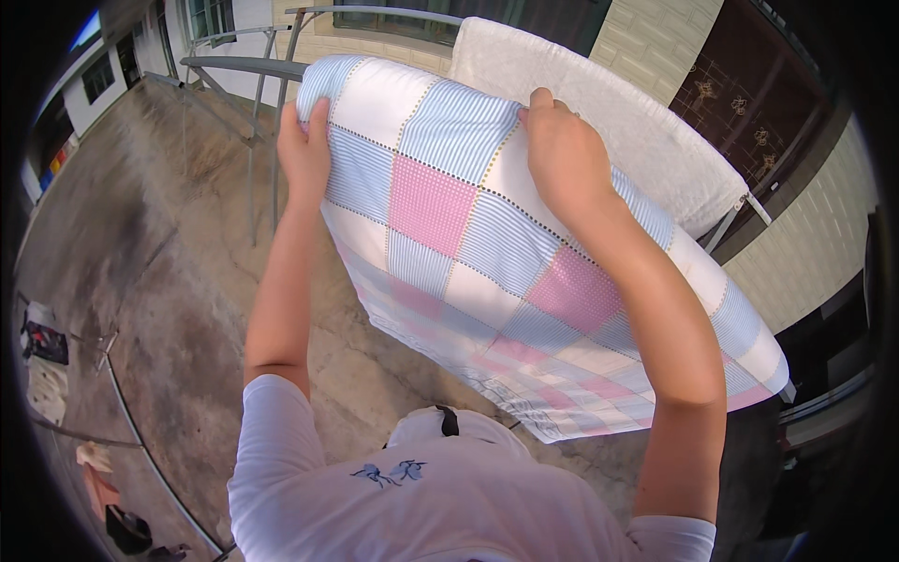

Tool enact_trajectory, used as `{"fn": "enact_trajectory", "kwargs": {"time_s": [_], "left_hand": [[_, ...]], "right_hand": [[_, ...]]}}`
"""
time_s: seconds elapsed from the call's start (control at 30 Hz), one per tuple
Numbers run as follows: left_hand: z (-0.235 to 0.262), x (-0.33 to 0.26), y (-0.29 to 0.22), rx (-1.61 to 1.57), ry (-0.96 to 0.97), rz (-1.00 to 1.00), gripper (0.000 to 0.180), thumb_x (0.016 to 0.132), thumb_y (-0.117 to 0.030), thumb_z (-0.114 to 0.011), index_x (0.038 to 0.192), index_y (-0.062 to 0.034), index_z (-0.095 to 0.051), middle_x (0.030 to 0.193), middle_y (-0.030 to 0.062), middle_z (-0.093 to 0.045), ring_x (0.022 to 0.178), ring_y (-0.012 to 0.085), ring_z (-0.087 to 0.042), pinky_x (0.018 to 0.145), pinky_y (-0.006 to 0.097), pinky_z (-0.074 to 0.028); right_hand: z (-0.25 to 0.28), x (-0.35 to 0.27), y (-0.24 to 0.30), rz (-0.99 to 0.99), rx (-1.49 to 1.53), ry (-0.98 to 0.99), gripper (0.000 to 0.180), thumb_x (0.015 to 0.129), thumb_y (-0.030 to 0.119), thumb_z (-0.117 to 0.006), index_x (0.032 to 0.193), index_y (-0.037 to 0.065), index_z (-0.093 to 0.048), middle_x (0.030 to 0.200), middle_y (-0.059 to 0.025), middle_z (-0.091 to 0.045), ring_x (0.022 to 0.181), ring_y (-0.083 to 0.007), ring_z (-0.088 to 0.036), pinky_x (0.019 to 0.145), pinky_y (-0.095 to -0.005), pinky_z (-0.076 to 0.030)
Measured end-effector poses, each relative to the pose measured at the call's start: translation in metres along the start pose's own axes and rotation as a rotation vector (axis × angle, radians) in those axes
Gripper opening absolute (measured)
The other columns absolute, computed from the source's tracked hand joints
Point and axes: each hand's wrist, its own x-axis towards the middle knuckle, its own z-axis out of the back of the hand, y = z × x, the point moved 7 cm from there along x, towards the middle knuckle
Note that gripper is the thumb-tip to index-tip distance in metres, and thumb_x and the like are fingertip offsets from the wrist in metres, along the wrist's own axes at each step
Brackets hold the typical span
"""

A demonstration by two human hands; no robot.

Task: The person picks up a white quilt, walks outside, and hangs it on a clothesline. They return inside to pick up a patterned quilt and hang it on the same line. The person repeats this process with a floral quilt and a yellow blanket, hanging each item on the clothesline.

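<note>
- Left hand (304, 150) pinches the checked cover (431, 206) near its side edge.
- Right hand (568, 155) pinches its top; from afar, I'd tug both evenly.

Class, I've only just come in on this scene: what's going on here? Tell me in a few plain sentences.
A person outdoors is handling a patchwork cloth in pink, white and striped blue, draped over a metal rail. The left hand grips it near its left edge, and the right hand grips it further right along the top. The cloth hangs down toward the person. Behind it, a plain white cloth hangs on another rail, touched by neither hand.
</note>
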Motion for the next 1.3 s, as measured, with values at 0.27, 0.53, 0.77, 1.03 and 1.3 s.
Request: {"fn": "enact_trajectory", "kwargs": {"time_s": [0.27,0.53,0.77,1.03,1.3], "left_hand": [[-0.027,0.065,-0.067,1.008,0.003,-0.17,0.05,0.091,-0.028,-0.067,0.138,-0.0162,-0.052,0.151,0.0118,-0.036,0.137,0.0349,-0.033,0.101,0.049,-0.04],[-0.121,-0.108,-0.225,0.314,0.849,-0.787,0.057,0.074,-0.036,-0.078,0.123,-0.0108,-0.061,0.114,0.0101,-0.065,0.107,0.0331,-0.058,0.097,0.045,-0.042],[-0.126,-0.161,-0.294,0.426,0.68,-0.764,0.049,0.071,-0.018,-0.08,0.116,-0.0074,-0.063,0.121,0.0081,-0.062,0.109,0.0319,-0.058,0.089,0.043,-0.047],[-0.219,-0.546,-0.479,-0.956,1.555,-0.963,0.021,0.074,-0.012,-0.077,0.094,-0.0131,-0.073,0.088,0.0001,-0.063,0.079,0.015,-0.062,0.061,0.028,-0.051],[-0.446,-0.845,-0.546,-0.676,1.434,-0.72,0.015,0.085,-0.009,-0.065,0.099,-0.0119,-0.063,0.083,-0.0003,-0.06,0.087,0.0208,-0.058,0.089,0.042,-0.033]], "right_hand": [[0.045,-0.001,-0.015,-0.001,0.066,0.023,0.028,0.094,0.026,-0.062,0.107,0.002,-0.061,0.087,-0.0162,-0.067,0.082,-0.0331,-0.068,0.072,-0.0415,-0.055],[0.048,-0.106,-0.059,0.092,-0.2,-0.057,0.05,0.075,0.032,-0.076,0.115,0.006,-0.059,0.096,-0.007,-0.06,0.088,-0.023,-0.065,0.077,-0.0357,-0.052],[0.145,-0.244,-0.197,-0.073,-0.303,-0.206,0.046,0.07,0.018,-0.075,0.112,0.005,-0.06,0.104,-0.0048,-0.062,0.096,-0.0226,-0.063,0.089,-0.0376,-0.05],[0.264,-0.434,-0.367,-0.053,-0.274,-0.388,0.023,0.067,0.007,-0.076,0.086,0.006,-0.064,0.092,-0.0038,-0.06,0.087,-0.0215,-0.062,0.091,-0.0417,-0.05],[0.205,-0.715,-0.546,-0.539,0.076,-0.135,0.037,0.071,0.0,-0.066,0.106,0.008,-0.058,0.098,-0.0064,-0.052,0.098,-0.0254,-0.053,0.104,-0.0553,-0.038]]}}
